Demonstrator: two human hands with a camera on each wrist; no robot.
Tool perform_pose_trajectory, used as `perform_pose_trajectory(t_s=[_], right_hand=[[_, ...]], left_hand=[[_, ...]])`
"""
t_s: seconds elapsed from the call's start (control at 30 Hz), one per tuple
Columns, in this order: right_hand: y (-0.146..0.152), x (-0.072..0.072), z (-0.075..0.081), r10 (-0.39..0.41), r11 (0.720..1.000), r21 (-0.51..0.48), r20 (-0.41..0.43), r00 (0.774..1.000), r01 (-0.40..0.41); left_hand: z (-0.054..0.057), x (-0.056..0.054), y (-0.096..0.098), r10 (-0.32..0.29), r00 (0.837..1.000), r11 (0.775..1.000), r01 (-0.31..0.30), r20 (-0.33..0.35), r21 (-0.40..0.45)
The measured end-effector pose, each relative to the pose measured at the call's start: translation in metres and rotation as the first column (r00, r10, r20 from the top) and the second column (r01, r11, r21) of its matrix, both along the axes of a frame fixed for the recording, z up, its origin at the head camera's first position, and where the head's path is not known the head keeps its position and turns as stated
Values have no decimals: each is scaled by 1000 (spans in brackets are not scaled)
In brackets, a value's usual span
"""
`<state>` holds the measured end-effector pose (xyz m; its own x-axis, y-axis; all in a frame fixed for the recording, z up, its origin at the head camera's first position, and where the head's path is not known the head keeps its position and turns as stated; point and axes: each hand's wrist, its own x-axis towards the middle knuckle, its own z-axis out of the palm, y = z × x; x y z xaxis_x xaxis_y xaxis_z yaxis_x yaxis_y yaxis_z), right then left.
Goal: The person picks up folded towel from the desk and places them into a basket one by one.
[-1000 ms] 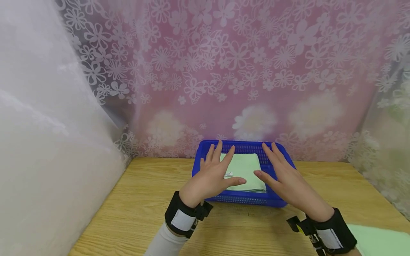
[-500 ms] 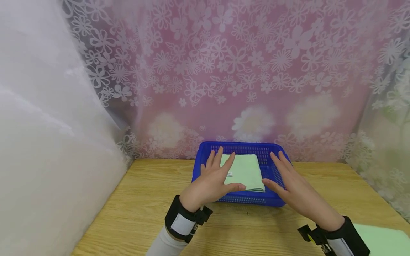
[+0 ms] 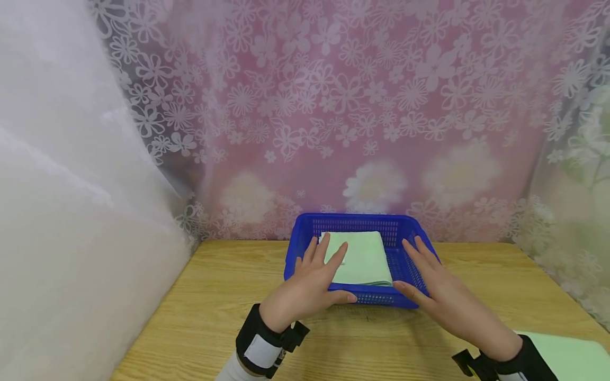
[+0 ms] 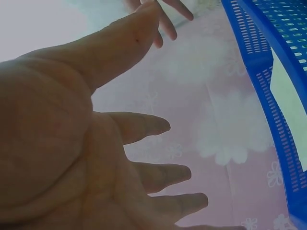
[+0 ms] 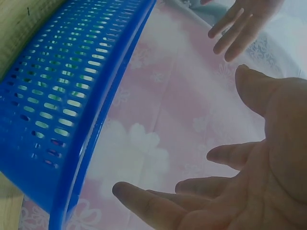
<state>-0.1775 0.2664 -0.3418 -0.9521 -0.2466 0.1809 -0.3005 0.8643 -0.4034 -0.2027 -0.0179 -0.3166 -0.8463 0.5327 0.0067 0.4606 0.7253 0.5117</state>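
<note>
A blue slotted plastic basket [image 3: 362,294] stands on the wooden table, with a folded pale green cloth [image 3: 364,259] lying inside it. My left hand [image 3: 305,283] hovers over the basket's near left side, fingers spread and holding nothing. Over the near right corner is my right hand [image 3: 443,299], its fingers straight and apart, also holding nothing. In the left wrist view the left palm [image 4: 96,158] shows beside the basket wall [image 4: 278,120]. The right wrist view has the right hand [image 5: 249,182] separated by a gap from the basket's slotted side [image 5: 62,86].
A second pale green cloth [image 3: 567,354] lies on the table [image 3: 200,317] at the front right, partly behind the right wrist strap. A pink flowered curtain [image 3: 333,132] hangs behind the table, and a white sheet [image 3: 71,185] runs along the left.
Both hands have drawn back toward the near side, the right one also moving right. Their fingers stay spread. The basket and cloths keep their places on the table.
</note>
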Motion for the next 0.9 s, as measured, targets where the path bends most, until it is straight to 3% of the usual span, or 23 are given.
perform_pose_trajectory(t_s=[0.17,0.63,0.9], right_hand=[[-3,0,-2,5,1000,6,-1,1000,-5],[-6,-1,-2,16,1000,-2,-10,1000,-16],[-3,-2,-4,26,1000,-8,-8,1000,-26]], left_hand=[[-2,0,0,-6,1000,1000,6,20,13],[-2,-2,-3,-16,1000,1000,16,-4,-21],[-2,0,4,-8,1000,1000,9,28,-11]])
